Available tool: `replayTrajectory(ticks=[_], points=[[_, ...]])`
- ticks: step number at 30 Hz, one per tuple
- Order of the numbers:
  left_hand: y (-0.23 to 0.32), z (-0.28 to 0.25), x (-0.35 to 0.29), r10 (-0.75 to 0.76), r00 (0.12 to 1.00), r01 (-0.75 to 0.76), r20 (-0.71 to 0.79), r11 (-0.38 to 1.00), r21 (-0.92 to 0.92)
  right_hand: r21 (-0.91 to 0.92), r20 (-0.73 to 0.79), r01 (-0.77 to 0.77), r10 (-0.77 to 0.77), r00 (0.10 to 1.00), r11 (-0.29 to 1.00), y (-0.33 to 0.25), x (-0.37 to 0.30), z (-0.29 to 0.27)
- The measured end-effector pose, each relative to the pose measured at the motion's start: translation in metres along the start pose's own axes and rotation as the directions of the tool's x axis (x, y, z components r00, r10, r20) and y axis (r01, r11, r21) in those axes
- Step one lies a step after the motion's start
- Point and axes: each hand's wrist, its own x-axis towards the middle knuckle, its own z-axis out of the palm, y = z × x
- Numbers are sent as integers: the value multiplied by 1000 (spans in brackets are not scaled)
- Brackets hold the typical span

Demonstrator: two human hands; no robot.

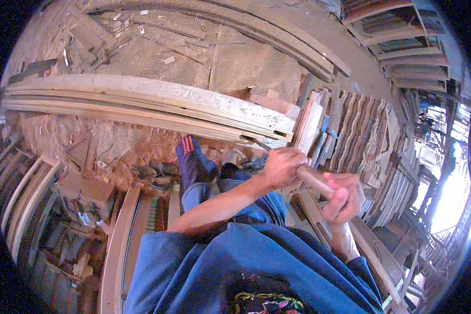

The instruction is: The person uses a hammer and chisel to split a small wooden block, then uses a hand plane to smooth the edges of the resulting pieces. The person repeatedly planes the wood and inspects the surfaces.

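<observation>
My left hand (283, 166) is closed round a chisel with a thick wooden handle (314, 179). Its thin dark metal blade (257, 142) slants down to the end of a long wooden beam (193, 120), by a dark slot in the wood. At the upper end of the handle my right hand (344, 196) is closed too, a little smeared by motion. The blade's tip is too small to tell whether it sits inside the slot. Several pale lengths of wood lie side by side along the beam, one with a whitish, stained face.
Stacked wavy-edged boards (358, 131) stand at the right, beside upright offcuts (307, 123) and a blue tool (326, 125). My foot in a dark sock (193, 159) is just below the beam. Wooden frames (31, 193) lean at the left. Scraps and sawdust cover the ground (157, 49).
</observation>
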Motion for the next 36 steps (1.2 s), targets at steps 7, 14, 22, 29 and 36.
replayTrajectory(ticks=[7, 14, 22, 29, 36], points=[[8, 22, 6, -94, 968, 38, 235, 972, 231, 127, 36, -200, 197, 980, 972, 38, -21, -20], [0, -10, 16, -99, 972, 64, -214, 984, -166, -105, 403, 25, 20, 915, 994, -14, 57, -5], [-2, 47, 27, -211, 945, 109, 250, 924, 367, 357, -99, -266, 320, 942, 896, 98, -7, -2], [11, 16, 14, -81, 985, 87, -150, 995, 37, 182, 126, 54, -77, 989, 982, 32, 36, -26], [-1, 25, 24, -46, 974, 62, -222, 996, 67, 332, -120, 54, -15, 993, 942, 60, 27, 10]])
